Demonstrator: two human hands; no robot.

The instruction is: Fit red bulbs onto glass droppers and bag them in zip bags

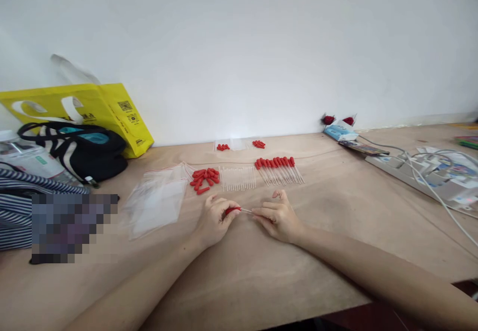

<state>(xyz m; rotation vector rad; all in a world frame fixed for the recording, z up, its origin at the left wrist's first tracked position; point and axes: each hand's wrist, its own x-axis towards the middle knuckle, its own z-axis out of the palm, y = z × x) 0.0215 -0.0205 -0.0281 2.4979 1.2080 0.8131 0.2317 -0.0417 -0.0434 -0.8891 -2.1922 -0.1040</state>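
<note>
My left hand is closed around a red rubber bulb, whose end shows between finger and thumb. From the bulb a thin clear pipette tube runs to my right hand, which pinches its other end. Whether the tube sits inside the bulb is hidden by the fingers. Just beyond my hands lie a heap of loose red bulbs and a row of bare clear tubes. Right of these is a row of droppers, each a clear tube with a red bulb on its far end.
Clear plastic bags lie left of the heap. Small bags with red bulbs rest by the wall. At left stand a yellow bag, a black bag and a bottle. A power strip with cables is at right.
</note>
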